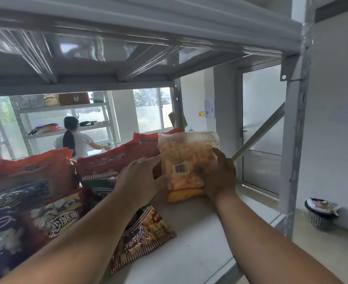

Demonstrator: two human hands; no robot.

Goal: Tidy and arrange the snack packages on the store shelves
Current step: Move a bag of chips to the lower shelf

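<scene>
A: Which step is this? The orange packet [186, 165] stands upright on the shelf board [206, 238], barcode side facing out, at the right end of the row of red bags [115, 158]

B: Setting it in place, I'd judge. The right hand [220, 175] has its grip curled round the packet's right edge, and the left hand [142, 177] lies against its left side with fingers fairly straight — whether the thumb pinches anything I cannot tell

A: And the next move?

B: Probably easing it left until it sits flush with the red bags, then letting go gently — it is tall and puffy, so it could tip forward. The prawn cracker bag [142, 238] lying flat just in front of the packet, to its left, likely needs standing up too

A: Any containers?

B: Only a wastebasket [317, 219] on the floor, well to the right of the packet beyond the shelf post [294, 140]; it has a dark liner and some crumpled wrappers inside. Further left of the packet are more snack bags, among them a dark blue bag [2, 222]
</scene>
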